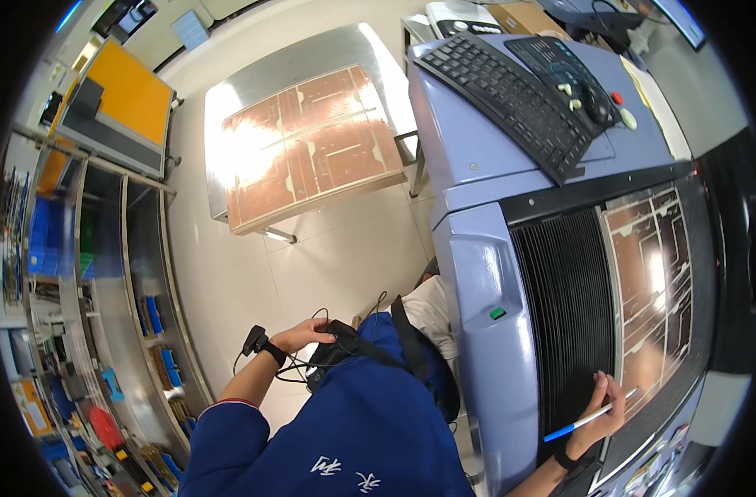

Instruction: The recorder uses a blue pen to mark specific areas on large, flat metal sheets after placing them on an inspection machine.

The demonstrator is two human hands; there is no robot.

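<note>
On the right, my right hand (pixel 603 417) holds a slim pen (pixel 570 429) with a blue end and a white barrel. Its curled fingers are over the lower part of a black ribbed panel (pixel 570 306), beside a copper-coloured circuit panel (pixel 643 282) with pale line patterns. My left hand (pixel 301 335) is at my waist, its fingers closed at the edge of a black pouch (pixel 342 337) with thin cables around it. Part of that grip is hidden by the pouch. Both wrists wear black bands.
A blue-grey machine (pixel 485 265) carries a keyboard (pixel 510 99), a mouse (pixel 595 106) and a green button (pixel 498 313). Ahead, a metal table (pixel 311 54) bears copper panels (pixel 336 157). Metal shelving (pixel 146 248) lines the left, near an orange-panelled cart (pixel 133 91).
</note>
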